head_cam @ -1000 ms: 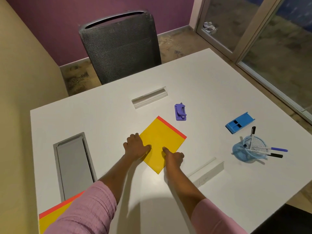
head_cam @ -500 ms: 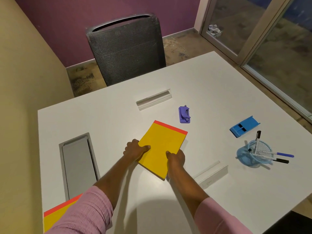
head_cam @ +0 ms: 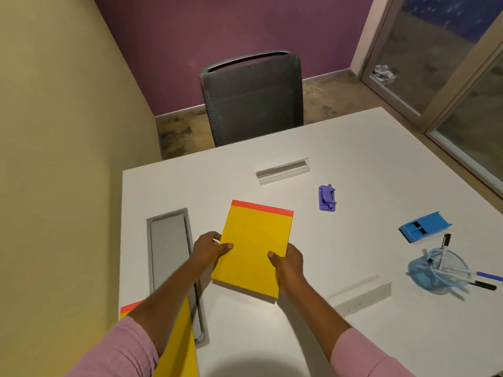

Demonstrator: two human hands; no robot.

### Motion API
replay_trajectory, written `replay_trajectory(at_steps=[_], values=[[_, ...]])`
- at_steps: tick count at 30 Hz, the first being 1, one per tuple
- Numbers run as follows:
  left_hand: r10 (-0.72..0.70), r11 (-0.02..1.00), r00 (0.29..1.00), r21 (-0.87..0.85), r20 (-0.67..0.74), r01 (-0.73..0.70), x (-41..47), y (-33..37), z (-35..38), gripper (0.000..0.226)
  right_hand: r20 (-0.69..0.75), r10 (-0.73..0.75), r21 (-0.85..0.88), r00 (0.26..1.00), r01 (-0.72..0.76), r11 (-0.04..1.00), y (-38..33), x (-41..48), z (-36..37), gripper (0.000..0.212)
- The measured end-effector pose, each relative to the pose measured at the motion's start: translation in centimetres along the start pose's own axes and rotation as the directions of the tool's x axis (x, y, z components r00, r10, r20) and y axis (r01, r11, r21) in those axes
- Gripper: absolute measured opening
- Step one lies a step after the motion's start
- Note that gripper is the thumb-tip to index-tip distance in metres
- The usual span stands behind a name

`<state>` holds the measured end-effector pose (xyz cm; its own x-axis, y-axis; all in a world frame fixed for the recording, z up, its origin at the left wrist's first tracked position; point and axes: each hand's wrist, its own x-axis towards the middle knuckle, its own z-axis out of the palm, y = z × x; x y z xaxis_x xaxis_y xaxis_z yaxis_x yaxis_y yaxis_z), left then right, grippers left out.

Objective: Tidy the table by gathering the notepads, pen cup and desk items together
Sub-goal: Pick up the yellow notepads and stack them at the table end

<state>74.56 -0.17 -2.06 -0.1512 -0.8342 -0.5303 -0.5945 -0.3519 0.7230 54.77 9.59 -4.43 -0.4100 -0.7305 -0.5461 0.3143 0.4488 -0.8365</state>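
Note:
A yellow notepad (head_cam: 254, 243) with a red top strip is lifted a little off the white table (head_cam: 367, 159), held by both hands. My left hand (head_cam: 209, 247) grips its left edge and my right hand (head_cam: 288, 261) grips its lower right edge. A second yellow notepad (head_cam: 179, 344) lies at the near left, partly under my left arm. A blue mesh pen cup (head_cam: 435, 270) lies tipped on its side at the right with pens (head_cam: 487, 276) spilling out. A purple hole punch (head_cam: 327, 198) and a blue stapler-like item (head_cam: 424, 227) lie on the right half.
A grey cable tray lid (head_cam: 168, 251) is set into the table at the left. Two clear slots (head_cam: 283, 171) (head_cam: 359, 293) are in the tabletop. A dark mesh chair (head_cam: 253, 99) stands at the far edge. A yellow wall runs along the left; glass doors are at the right.
Both hands picked the yellow notepad up off the table and turned it from diagonal to nearly straight, carrying it left toward the cable tray. The view shifted left, showing more of the second notepad.

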Motion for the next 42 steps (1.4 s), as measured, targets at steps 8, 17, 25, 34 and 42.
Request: replay_trajectory(at_steps=[8, 17, 25, 34, 42], values=[[-0.055, 0.998, 0.99, -0.05, -0.128, 0.049, -6.4, -4.4, -5.7, 0.032, 0.211, -0.048, -0.215, 0.976, 0.094, 0.972, 0.2, -4.1, 5.5, 0.027], [-0.201, 0.979, 0.944, -0.093, -0.262, 0.182, -11.7, -12.9, -8.3, 0.032, 0.451, -0.028, -0.368, 0.892, 0.214, 0.905, 4.0, -8.7, 11.2, 0.049], [-0.392, 0.914, 0.88, -0.003, -0.269, 0.406, -13.7, -19.2, -8.2, 0.065, 0.492, 0.029, -0.502, 0.87, 0.257, 0.826, 8.1, -10.8, 13.8, 0.032], [-0.475, 0.846, 0.807, 0.072, -0.351, 0.529, -15.0, -21.4, -7.2, 0.068, 0.553, 0.093, -0.588, 0.828, 0.309, 0.748, 10.3, -11.9, 14.7, 0.043], [-0.486, 0.841, 0.784, 0.037, -0.387, 0.54, -15.5, -21.5, -6.6, 0.061, 0.494, 0.148, -0.718, 0.857, 0.306, 0.625, 11.4, -12.3, 14.8, 0.043]])
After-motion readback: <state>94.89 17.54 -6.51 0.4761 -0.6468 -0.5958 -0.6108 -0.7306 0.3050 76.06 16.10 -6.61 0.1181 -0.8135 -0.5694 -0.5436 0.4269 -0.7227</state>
